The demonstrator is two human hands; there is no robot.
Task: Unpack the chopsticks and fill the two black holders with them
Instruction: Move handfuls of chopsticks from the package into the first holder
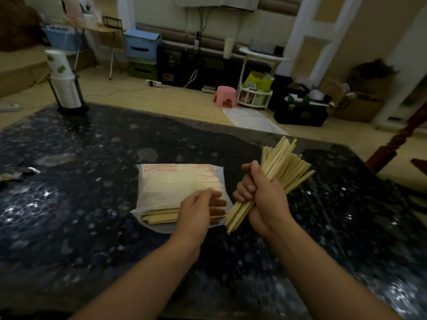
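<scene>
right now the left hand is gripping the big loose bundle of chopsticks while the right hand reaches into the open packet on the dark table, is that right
Not quite: the hands are swapped. In the head view the right hand grips the big loose bundle of chopsticks, while the left hand reaches into the open packet on the dark table.

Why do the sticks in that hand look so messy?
The bundle of chopsticks in the right hand is uneven: the ends fan out and stick out at different lengths, not lined up. The left hand is at the open packet, where more chopsticks poke out. Nothing looks broken or spilled.
</scene>
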